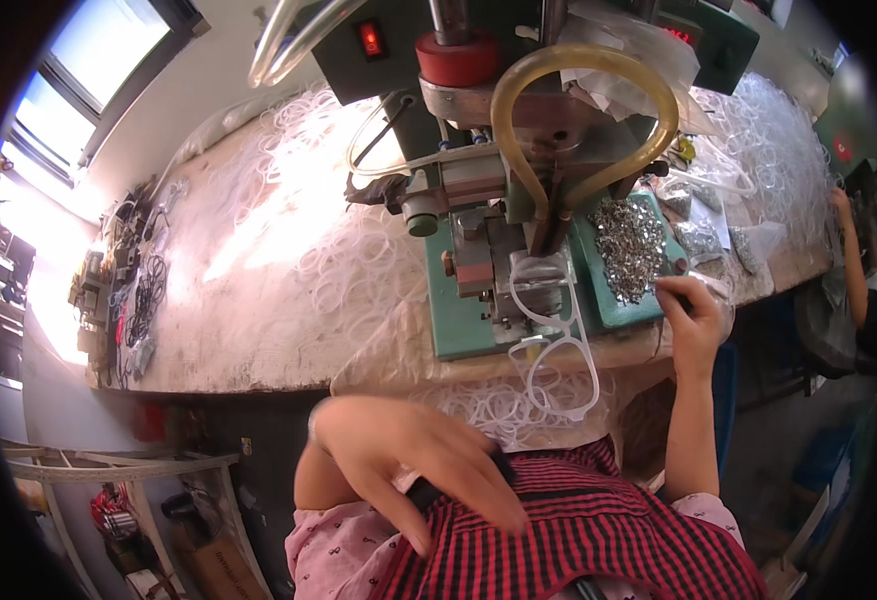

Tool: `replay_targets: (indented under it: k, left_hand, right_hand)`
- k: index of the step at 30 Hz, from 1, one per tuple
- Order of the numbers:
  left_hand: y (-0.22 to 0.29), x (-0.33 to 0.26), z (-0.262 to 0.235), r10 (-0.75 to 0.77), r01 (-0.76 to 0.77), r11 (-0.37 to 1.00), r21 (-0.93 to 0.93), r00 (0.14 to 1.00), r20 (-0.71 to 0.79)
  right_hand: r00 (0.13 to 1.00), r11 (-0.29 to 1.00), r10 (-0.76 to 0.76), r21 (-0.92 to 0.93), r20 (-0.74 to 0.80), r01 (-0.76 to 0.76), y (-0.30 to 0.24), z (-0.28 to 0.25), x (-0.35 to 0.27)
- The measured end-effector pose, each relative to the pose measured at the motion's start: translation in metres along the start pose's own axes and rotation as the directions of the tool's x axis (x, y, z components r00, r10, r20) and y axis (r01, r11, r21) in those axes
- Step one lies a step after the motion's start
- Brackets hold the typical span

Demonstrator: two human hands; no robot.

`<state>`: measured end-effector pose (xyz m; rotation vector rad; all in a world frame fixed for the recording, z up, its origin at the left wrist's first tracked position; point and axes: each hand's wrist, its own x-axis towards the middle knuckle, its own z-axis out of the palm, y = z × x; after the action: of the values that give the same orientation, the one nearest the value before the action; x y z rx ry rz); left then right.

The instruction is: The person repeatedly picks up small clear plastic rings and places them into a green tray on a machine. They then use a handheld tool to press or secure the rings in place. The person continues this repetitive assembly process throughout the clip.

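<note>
My left hand hangs over my lap, fingers spread and slightly smeared by motion, holding nothing. At the right, my right hand is pinched closed beside the green tray of small shiny metal parts. What its fingertips hold is too small to make out. A clear plastic eyeglass frame hangs tilted from the metal fixture of the bench press, with neither hand on it. Below the table edge, several more clear frames lie heaped close to my apron.
Loose clear frames spread over the table's left side, and another heap stands at the back right. A yellowish hose loops before the press. Small bags of parts lie past the tray. Another person's arm shows far right.
</note>
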<state>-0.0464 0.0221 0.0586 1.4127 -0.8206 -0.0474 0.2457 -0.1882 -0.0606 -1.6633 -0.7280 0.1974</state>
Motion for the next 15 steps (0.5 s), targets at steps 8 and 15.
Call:
replay_targets:
  k: [8, 15]
  left_hand:
    - [-0.070, -0.207, -0.182, 0.552, 0.989, -0.125, 0.075, 0.132, -0.824]
    - [-0.096, -0.136, -0.160, 0.568, 0.981, 0.146, 0.129, 0.023, -0.823]
  right_hand:
    - [0.984, 0.985, -0.138, 0.124, 0.115, 0.123, -0.052, 0.016, -0.016]
    - [0.955, 0.949, -0.289, 0.152, 0.072, 0.276, -0.088, 0.095, 0.043]
